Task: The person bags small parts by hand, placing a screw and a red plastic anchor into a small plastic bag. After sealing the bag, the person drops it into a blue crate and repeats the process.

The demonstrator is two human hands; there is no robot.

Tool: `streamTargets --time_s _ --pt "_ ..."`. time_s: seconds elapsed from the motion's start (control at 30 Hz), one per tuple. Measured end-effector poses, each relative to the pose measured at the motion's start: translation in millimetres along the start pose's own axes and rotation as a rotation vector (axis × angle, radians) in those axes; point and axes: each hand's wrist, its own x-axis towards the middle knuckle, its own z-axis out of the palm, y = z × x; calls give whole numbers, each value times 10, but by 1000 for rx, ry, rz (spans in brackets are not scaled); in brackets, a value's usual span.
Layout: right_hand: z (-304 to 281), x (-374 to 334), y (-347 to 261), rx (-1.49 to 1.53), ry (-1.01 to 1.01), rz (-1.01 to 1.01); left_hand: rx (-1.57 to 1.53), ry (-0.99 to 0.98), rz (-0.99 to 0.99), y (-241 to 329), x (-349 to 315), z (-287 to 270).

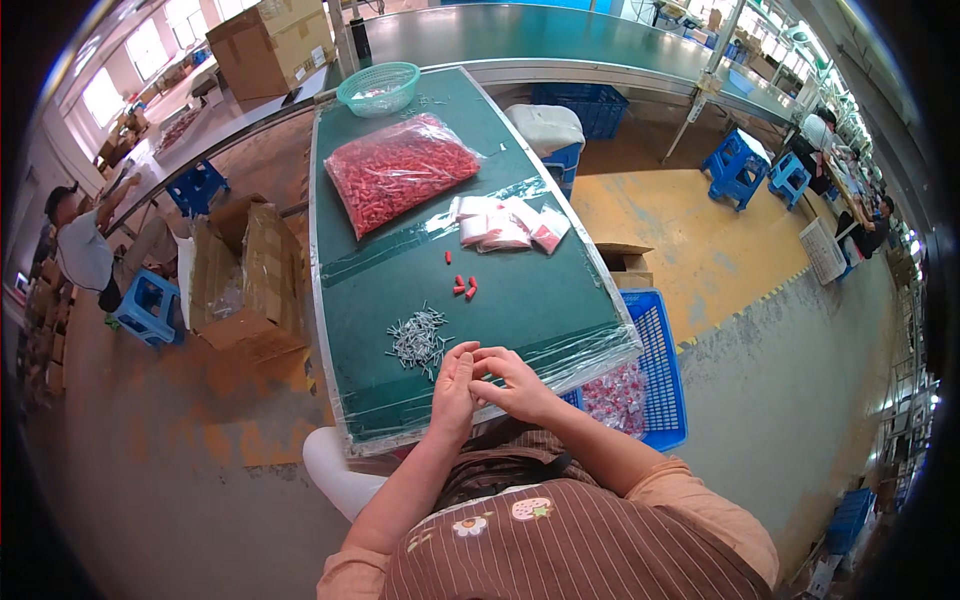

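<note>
My left hand (455,392) and my right hand (512,384) meet over the near edge of the green table, fingers curled together. Whatever they may hold between them is hidden. Just beyond my left hand lies a loose pile of grey metal screws (419,338). A few small red plastic plugs (466,287) are scattered farther up the table. Behind them rest several small clear zip bags (503,224), some with red contents. A large clear bag full of red plugs (398,170) fills the middle of the far half.
A green mesh basket (380,90) stands at the far left corner. Right of the table, a blue crate (665,372) holds bagged red pieces. An open cardboard box (250,275) sits on the left, near a seated person (90,240). A green conveyor (520,32) crosses the back.
</note>
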Motion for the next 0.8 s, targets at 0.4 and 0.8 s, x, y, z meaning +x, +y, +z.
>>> streamTargets --time_s 0.4,0.8 --pt "136 -67 -48 -208 17 -110 -168 92 -16 -102 69 -162" --pt "145 -1 130 165 209 -20 -259 75 -22 -28 29 -140"
